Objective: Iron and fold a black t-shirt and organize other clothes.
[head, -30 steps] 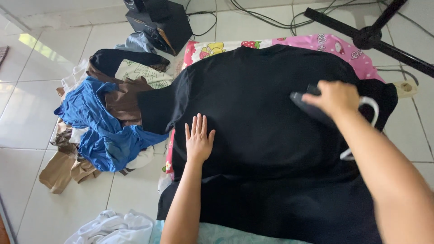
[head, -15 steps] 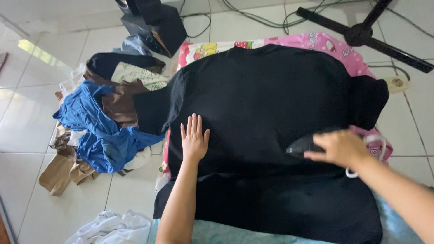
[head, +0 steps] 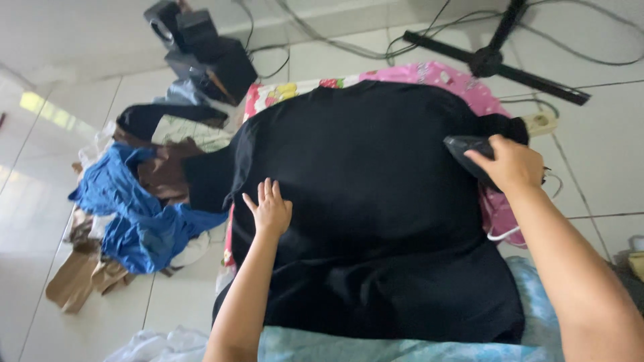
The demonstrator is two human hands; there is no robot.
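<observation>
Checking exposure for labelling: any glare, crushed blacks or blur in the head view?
Head view: bright window glare on the white tiled floor at left; the black spread-out garment is nearly featureless, folds barely readable; the dark iron under the right hand blends into it; the left hand is sharp; slight wide-angle bowing at the edges.

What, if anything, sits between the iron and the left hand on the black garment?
Nothing visible. The iron, gripped by the right hand, rests at the right edge of the black garment. The left hand lies flat near its left edge. Only bare black cloth lies between them.
</observation>
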